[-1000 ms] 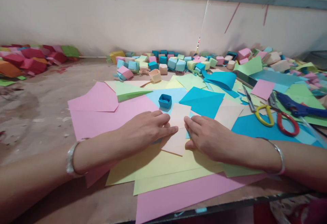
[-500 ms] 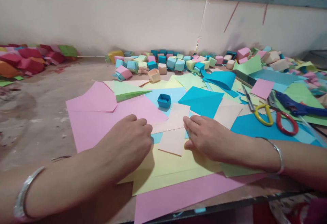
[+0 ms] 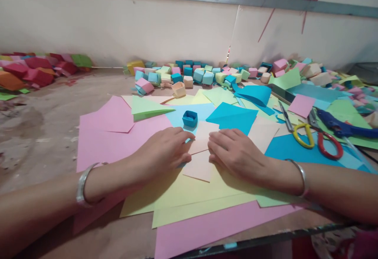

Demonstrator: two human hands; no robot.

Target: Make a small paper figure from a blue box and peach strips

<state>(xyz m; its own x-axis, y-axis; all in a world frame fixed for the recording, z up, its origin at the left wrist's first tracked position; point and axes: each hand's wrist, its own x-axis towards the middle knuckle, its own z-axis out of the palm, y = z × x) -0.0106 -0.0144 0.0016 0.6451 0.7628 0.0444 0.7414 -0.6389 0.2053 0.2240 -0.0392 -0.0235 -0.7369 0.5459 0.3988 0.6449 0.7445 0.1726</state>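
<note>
A pale peach paper strip (image 3: 202, 153) lies folded across yellow (image 3: 189, 196) and pink (image 3: 112, 141) sheets in front of me. My left hand (image 3: 163, 150) rests palm down on its left part, fingers stretched toward the fold. On the strip's right edge my right hand (image 3: 236, 154) presses flat, its fingers pointing left. The fingertips of both hands nearly meet over the fold. Just beyond them stands a small blue folded paper box (image 3: 189, 118).
Scissors with one yellow and one red handle (image 3: 310, 137) and a blue glue gun (image 3: 342, 125) lie at the right. Several small coloured paper boxes (image 3: 189, 76) line the wall. A red and orange paper pile (image 3: 32, 72) sits far left. The table edge (image 3: 265, 237) is close.
My left hand drew back to the left, then returned onto the peach strip. My right hand slid slightly forward and left along the fold.
</note>
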